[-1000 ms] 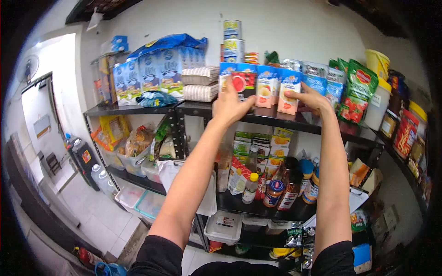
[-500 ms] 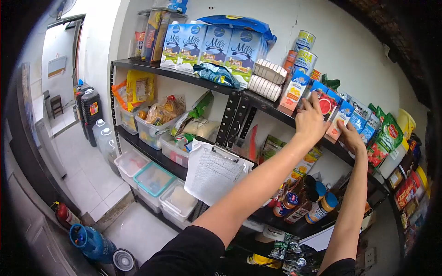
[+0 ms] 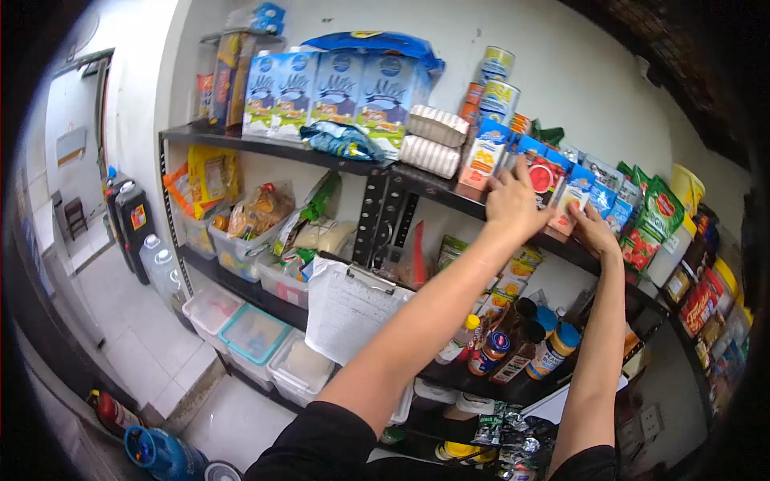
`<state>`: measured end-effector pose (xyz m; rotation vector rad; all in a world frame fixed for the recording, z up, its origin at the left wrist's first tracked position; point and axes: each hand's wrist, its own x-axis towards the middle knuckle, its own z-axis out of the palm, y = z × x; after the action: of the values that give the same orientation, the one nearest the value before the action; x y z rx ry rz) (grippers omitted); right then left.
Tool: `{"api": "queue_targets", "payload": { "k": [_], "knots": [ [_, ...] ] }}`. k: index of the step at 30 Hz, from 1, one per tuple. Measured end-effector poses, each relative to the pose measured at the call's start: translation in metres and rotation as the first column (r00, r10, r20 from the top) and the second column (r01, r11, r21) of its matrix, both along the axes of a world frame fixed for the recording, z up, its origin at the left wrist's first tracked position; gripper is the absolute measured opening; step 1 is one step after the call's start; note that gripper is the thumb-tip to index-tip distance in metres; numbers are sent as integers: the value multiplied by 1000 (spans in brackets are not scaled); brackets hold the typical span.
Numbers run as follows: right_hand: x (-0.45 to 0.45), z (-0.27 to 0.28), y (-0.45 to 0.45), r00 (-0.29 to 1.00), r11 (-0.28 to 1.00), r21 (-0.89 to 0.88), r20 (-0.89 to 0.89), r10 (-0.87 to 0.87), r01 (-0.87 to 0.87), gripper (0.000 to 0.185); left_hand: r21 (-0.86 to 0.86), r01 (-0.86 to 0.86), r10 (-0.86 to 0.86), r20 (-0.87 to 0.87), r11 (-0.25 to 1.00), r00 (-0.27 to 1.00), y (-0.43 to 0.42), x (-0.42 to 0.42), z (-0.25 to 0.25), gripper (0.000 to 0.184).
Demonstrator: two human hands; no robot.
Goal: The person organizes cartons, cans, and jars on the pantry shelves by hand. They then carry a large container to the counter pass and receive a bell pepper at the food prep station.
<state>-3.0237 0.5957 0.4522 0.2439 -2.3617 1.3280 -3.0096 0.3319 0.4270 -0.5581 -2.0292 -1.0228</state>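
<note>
On the upper black shelf [image 3: 433, 183], several small blue-topped cartons stand in a row. My left hand [image 3: 517, 200] reaches up to the carton with a red fruit picture [image 3: 545, 175], its fingers spread against the front. To the left of that hand stands an orange-and-white carton [image 3: 484, 156]. My right hand [image 3: 593, 230] is round the lower right part of another small carton [image 3: 573, 200], thumb on its front; its other fingers are partly hidden. Striped packs [image 3: 433, 140] lie stacked left of the cartons, and cans [image 3: 499, 100] are stacked behind them.
Tall milk cartons [image 3: 337, 92] and a blue foil pack [image 3: 341, 140] are on the upper left shelf. Below are food bins [image 3: 245, 250], a clipboard with papers [image 3: 353, 309] and jars [image 3: 489, 353]. Pouches [image 3: 654, 220] stand at right. A blue gas cylinder [image 3: 164, 455] is on the floor.
The view has turned left and tilted since the first frame, showing more milk cartons and bins. My left hand has shifted on the cartons, so the leftmost one shows clearly beside it.
</note>
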Motion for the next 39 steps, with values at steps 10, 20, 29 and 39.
{"api": "queue_targets", "payload": {
  "k": [10, 20, 29, 39],
  "knots": [
    [25, 8, -27, 999, 994, -112, 40, 7, -2, 85, 131, 386, -408, 255, 913, 877, -3, -59, 28, 152],
    [11, 12, -15, 953, 946, -228, 141, 269, -233, 102, 24, 478, -448, 396, 878, 802, -7, -54, 40, 163],
    [36, 16, -24, 997, 928, -368, 23, 76, -62, 105, -43, 395, -358, 344, 918, 868, 55, -38, 28, 160],
    [8, 28, 25, 999, 938, -347, -41, -33, 17, 107, -29, 411, -374, 357, 911, 856, 52, -32, 26, 156]
  ]
}}
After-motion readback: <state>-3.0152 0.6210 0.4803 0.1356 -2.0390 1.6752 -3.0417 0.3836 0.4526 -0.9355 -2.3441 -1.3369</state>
